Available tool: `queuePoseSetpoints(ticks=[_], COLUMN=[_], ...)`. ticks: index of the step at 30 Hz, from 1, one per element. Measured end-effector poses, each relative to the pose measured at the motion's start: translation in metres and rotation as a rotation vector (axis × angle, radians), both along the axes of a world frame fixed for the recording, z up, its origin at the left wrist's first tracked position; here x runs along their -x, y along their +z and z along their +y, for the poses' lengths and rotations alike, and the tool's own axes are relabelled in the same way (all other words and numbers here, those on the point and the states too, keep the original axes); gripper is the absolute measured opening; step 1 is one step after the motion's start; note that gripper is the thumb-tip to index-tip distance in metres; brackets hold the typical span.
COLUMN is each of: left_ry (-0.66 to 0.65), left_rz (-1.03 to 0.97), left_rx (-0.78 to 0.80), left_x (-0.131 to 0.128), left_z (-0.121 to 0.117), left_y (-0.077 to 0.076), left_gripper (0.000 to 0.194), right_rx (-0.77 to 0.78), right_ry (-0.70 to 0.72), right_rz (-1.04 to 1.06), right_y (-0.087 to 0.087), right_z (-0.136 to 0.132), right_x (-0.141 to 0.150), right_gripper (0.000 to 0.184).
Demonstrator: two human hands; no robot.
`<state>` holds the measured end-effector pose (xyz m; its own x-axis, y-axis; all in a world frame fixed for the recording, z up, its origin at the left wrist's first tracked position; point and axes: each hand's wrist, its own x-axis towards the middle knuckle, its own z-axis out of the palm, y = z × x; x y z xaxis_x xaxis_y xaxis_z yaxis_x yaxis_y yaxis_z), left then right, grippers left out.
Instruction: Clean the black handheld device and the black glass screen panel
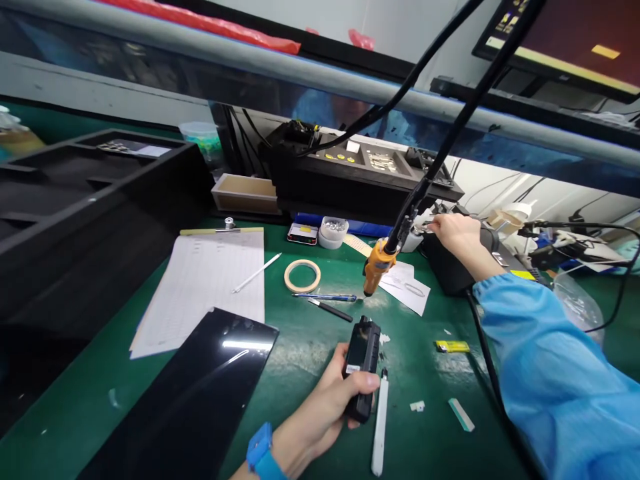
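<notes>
In the head view, the left hand (333, 400) is reaching in from the bottom edge and wrapping around a black handheld device (363, 360) at the lower centre of the frame, the thumb pressing over its near side and the fingers curling beneath. The device is standing tilted with its screen side facing up, probably so that this face is staying readable and uncovered. The right hand (457, 233) is stretching to the right of upper centre, its fingertips drawing together beside a small white bottle (413, 240); whether they are pinching anything I cannot tell. Its blue sleeve (540, 353) is filling the right of the frame and hiding part of the table (297, 383). An orange screwdriver (377, 267) is hanging nose down from a thick black cable (453, 137), presumably to be keeping it within reach; it is dangling between the two hands and partly standing in the way. A white-handled tool (381, 427) is lying just beside the device. Left of centre, a tape roll (287, 276), a blue pen (325, 297) and a black-handled tool (333, 311) are lying close together, while a black panel (200, 393) is overlapping a stack of papers (215, 280). A yellow item (453, 347) is resting right of the device.
</notes>
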<state>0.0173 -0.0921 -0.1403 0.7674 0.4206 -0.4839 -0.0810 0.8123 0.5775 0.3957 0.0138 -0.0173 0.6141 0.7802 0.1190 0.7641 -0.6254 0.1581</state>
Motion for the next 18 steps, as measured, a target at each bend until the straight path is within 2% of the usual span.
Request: queuePoseSetpoints(ticks=[3, 7, 10, 14, 18], left_ry=[0.006, 0.132, 0.154, 0.087, 0.147], left_rz=[0.053, 0.064, -0.009, -0.096, -0.207], left_rx=[-0.052, -0.075, -0.054, -0.050, -0.076], left_x=[-0.004, -0.013, -0.014, -0.010, -0.010], left_z=[0.002, 0.001, 0.000, -0.001, -0.003], left_y=[0.000, -0.010, -0.014, -0.014, -0.022], left_gripper=[0.063, 0.060, 0.066, 0.073, 0.071], right_rx=[0.093, 0.152, 0.165, 0.175, 0.171], right_ry=[-0.005, 0.023, 0.031, 0.032, 0.017], right_rz=[-0.058, -0.113, -0.128, -0.132, -0.141], right_y=[-0.002, -0.005, -0.007, -0.008, -0.005], right_z=[0.014, 0.018, 0.018, 0.017, 0.013], right_x=[-0.007, -0.013, -0.015, -0.013, -0.004], right_gripper=[0.033, 0.037, 0.037, 0.034, 0.030])
